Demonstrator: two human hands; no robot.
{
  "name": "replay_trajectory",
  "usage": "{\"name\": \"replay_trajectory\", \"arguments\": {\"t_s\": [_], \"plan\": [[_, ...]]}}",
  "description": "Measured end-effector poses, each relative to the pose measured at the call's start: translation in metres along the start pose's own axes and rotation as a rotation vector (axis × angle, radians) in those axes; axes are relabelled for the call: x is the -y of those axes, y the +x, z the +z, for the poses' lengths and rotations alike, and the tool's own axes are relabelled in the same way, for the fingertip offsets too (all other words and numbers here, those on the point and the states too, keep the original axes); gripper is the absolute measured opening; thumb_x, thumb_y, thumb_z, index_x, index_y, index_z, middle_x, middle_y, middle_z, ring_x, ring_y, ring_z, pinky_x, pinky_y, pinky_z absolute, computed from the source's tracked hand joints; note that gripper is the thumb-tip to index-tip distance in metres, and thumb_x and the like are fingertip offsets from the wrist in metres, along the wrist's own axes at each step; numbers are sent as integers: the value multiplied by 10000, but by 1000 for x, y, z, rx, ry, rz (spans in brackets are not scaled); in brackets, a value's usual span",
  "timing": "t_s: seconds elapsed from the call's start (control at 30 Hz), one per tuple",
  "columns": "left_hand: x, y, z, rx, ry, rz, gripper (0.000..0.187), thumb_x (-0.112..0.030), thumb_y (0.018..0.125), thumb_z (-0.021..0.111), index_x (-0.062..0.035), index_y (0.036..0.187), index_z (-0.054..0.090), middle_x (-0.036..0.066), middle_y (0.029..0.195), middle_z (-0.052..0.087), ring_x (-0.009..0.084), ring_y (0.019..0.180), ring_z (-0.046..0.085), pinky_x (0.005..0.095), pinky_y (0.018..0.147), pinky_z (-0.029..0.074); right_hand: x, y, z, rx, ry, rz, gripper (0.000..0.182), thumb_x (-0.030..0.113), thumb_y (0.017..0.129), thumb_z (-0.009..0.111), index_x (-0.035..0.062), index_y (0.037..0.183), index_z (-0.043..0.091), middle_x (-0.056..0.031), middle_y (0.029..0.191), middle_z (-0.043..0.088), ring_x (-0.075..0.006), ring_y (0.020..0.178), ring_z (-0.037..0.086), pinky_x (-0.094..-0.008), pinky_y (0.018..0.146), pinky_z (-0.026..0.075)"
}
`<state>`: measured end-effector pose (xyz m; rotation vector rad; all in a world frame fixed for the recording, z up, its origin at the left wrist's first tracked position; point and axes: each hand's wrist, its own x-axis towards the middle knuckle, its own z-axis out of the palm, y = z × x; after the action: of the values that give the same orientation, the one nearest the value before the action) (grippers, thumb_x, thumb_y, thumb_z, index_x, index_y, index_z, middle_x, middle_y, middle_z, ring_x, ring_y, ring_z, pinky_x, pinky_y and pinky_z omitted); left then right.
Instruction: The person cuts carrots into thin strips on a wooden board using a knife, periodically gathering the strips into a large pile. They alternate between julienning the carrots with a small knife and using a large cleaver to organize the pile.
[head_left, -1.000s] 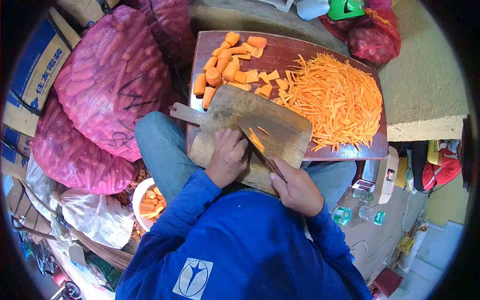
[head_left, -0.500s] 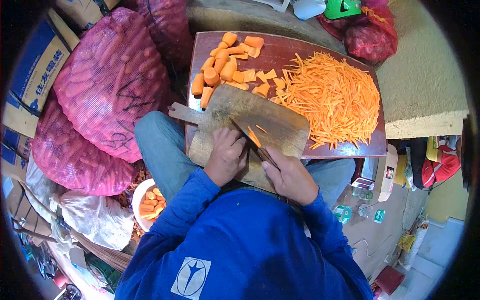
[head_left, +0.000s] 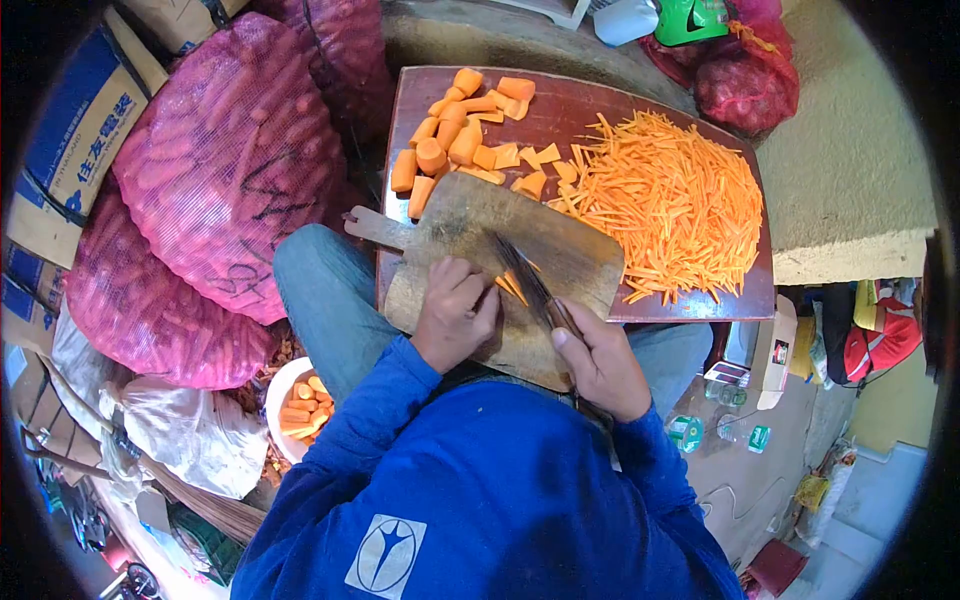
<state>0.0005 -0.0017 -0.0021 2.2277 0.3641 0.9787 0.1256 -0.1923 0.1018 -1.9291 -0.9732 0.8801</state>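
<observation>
A wooden cutting board [head_left: 470, 225] with a handle lies tilted across the near edge of the table and over my lap. My right hand [head_left: 605, 362] is wrapped round the handle of a knife [head_left: 532, 280], its blade blurred above the board. My left hand [head_left: 458, 312] rests on the board with fingers curled together; whatever is under them is hidden. A few carrot strips [head_left: 513, 287] lie between the left fingertips and the blade. Behind the board to the right is a big heap of carrot shreds [head_left: 672, 205]; carrot chunks [head_left: 450, 132] and slices sit at the back left.
The dark red table [head_left: 570, 95] carries the carrots. Pink mesh sacks [head_left: 235, 160] of carrots stand to the left. A white bucket [head_left: 280, 400] of peeled carrots is beside my left leg. A red mesh bag [head_left: 745, 85] lies behind the table, and plastic bottles [head_left: 735, 425] are on the right floor.
My right hand and the knife have shifted slightly right, away from my left hand. The blade is more blurred now, and the carrot strips lie closer to my left fingers.
</observation>
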Motion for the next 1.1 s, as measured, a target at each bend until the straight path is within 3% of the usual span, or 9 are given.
{"name": "replay_trajectory", "arguments": {"t_s": [0.03, 0.1, 0.23, 0.3, 0.33, 0.53, 0.67, 0.87, 1.1], "plan": [[-1, 2, -1, 2, -3, 5, 139, 28, 765, 777, -6, 881, 708, 131, 880, 629, 343, 857, 609, 448, 792, 471, -5, -3, 3, -6, 0, 0, 372, 158, 1066, 612, 15, 1409, 589, -225, 871, 677, -378, 778, 701, -442, 745, 553], [-2, 5, -4, -100, -109, -125, 100, 33, 777, 767, -13, 842, 706, 133, 838, 633, 341, 809, 621, 443, 739, 496, -21, -6, 9, 52, 132, 5, 396, 186, 1090, 591, -4, 1437, 594, -16, 791, 598, -107, 669, 555, -314, 625, 494], [2, 5, -2, -92, -121, -179, 81, 34, 779, 773, -4, 823, 717, 141, 829, 663, 336, 793, 630, 418, 728, 502, -34, -4, 5, 49, 86, -55, 382, 192, 1093, 588, 1, 1423, 615, -7, 783, 599, -87, 639, 523, -291, 600, 469], [-2, 7, -4, -41, -56, -109, 87, 26, 776, 783, -14, 822, 720, 129, 822, 658, 332, 793, 616, 425, 733, 490, -47, 0, -18, -60, -84, -64, 367, 181, 1071, 617, -24, 1375, 631, -214, 1013, 736, -253, 955, 718, -378, 890, 560], [-4, 8, -5, 5, 8, -41, 94, 17, 773, 792, -25, 821, 724, 117, 816, 653, 327, 792, 602, 431, 737, 478, -48, 5, -30, -88, 20, 48, 361, 174, 1068, 619, -42, 1356, 644, -202, 1091, 757, -233, 1029, 710, -368, 949, 552], [2, 5, 1, 47, 39, -23, 127, -18, 774, 800, -56, 786, 679, 104, 816, 595, 336, 796, 566, 462, 753, 449, -63, 25, -85, -382, -102, 89, 353, 163, 1068, 618, -45, 1350, 652, -176, 1079, 760, -190, 978, 693, -354, 899, 555], [3, 5, 2, 54, 48, -7, 135, -23, 772, 807, -58, 784, 677, 105, 819, 597, 340, 795, 560, 458, 751, 442, -53, 30, -82, -423, -88, 8, 349, 165, 1065, 620, -37, 1348, 656, -181, 1011, 749, -205, 913, 700, -358, 852, 559], [3, 7, 2, 48, 65, 1, 153, -42, 773, 819, -62, 768, 668, 105, 809, 584, 337, 786, 538, 469, 737, 426, -41, 55, -64, -303, -149, -188, 323, 195, 1064, 638, -22, 1301, 665, -235, 858, 679, -309, 759, 693, -398, 741, 549], [5, 7, 3, 55, 87, 21, 148, -48, 777, 823, -59, 764, 676, 96, 799, 574, 334, 791, 535, 463, 724, 428, -11, 119, -70, -160, -235, -287, 274, 198, 1057, 629, -16, 1221, 678, -261, 812, 658, -430, 764, 686, -472, 716, 534]]}}
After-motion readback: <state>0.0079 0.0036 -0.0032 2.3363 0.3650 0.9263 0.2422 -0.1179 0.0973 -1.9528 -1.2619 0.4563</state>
